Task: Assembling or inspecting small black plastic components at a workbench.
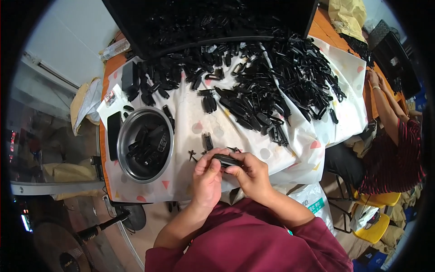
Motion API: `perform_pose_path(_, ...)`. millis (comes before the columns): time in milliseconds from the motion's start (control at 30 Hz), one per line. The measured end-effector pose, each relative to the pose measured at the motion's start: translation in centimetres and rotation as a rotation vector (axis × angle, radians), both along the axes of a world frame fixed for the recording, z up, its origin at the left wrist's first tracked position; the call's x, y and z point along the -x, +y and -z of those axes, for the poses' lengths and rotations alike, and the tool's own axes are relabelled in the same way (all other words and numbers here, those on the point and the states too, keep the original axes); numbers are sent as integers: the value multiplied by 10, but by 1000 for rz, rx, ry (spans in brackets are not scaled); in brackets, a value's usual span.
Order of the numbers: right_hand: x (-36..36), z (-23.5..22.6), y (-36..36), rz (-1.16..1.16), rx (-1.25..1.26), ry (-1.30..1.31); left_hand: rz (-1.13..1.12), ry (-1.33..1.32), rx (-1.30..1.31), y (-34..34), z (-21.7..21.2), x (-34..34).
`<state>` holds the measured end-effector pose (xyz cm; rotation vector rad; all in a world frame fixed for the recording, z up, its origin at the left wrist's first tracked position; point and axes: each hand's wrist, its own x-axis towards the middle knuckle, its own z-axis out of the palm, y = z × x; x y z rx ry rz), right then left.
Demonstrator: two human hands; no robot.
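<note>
Between both hands, over the table's near edge, is a small black plastic part [226, 159], oblong and shiny. My left hand [208, 174] grips its left end with thumb and fingers. My right hand [252, 173] pinches the right end. Just beyond my hands lies a dark rectangular piece [207, 141] on the patterned cloth, with small dark scraps [192, 155] beside it. To the left, a steel bowl [123, 156] contains several similar black parts [152, 144]. A large spread of black plastic parts [258, 102] covers the middle and right of the table.
A large black tray [204, 43] of parts stands at the far side. Near the bowl lie a black phone-like slab [114, 136] and a black box [130, 77]. At right, another person [389, 149] sits by a second table. A fan [61, 249] stands lower left.
</note>
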<state>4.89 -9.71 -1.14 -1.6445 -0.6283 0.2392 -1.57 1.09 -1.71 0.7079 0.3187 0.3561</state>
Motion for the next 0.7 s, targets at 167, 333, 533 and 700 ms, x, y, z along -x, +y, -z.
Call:
perform_pose_path(167, -8, -3, 3, 4, 41, -212, 62, 22, 172, 9, -5, -6)
perform_pose_path(333, -72, 3, 9, 169, 417, -507, -42, 538, -656, 50, 6, -12)
perform_pose_path(533, -142, 10, 33, 357, 979, -771, 120, 373, -2187, 66, -4, -31)
perform_pose_path(700, -143, 11, 31, 324, 882, -733, 84, 373, -1913, 70, 0, -39)
